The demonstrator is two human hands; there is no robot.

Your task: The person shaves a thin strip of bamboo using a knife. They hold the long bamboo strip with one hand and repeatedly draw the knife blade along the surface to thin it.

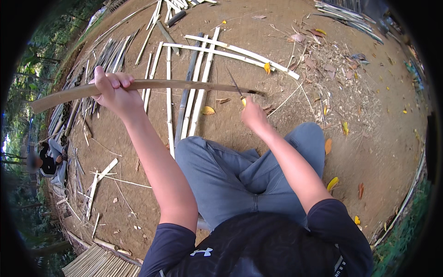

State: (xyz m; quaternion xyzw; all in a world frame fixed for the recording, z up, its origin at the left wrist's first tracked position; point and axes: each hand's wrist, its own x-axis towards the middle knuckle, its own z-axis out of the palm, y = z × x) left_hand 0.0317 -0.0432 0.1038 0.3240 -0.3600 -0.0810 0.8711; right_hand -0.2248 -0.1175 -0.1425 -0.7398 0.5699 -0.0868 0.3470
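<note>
My left hand (117,97) is closed around a long brown split-bamboo strip (161,84), left of its middle. The strip lies roughly level across the view, its left end sticking out past my hand and its dark right end near the ground. Gripped in my right hand (254,115) is a knife (234,81) with a thin dark blade and a yellowish handle. The blade points up and left, crossing the strip near its right end; whether it touches cannot be told. Beyond my crossed legs, pale bamboo strips (202,94) and a dark strip (184,111) lie on the soil.
Two pale strips (240,53) stretch to the right at the far side. Shavings and dry leaves (323,87) litter the ground right of me. A bamboo pile (108,60) lies left, with another person (54,159) seated at the left edge. A slatted bamboo panel (99,264) is lower left.
</note>
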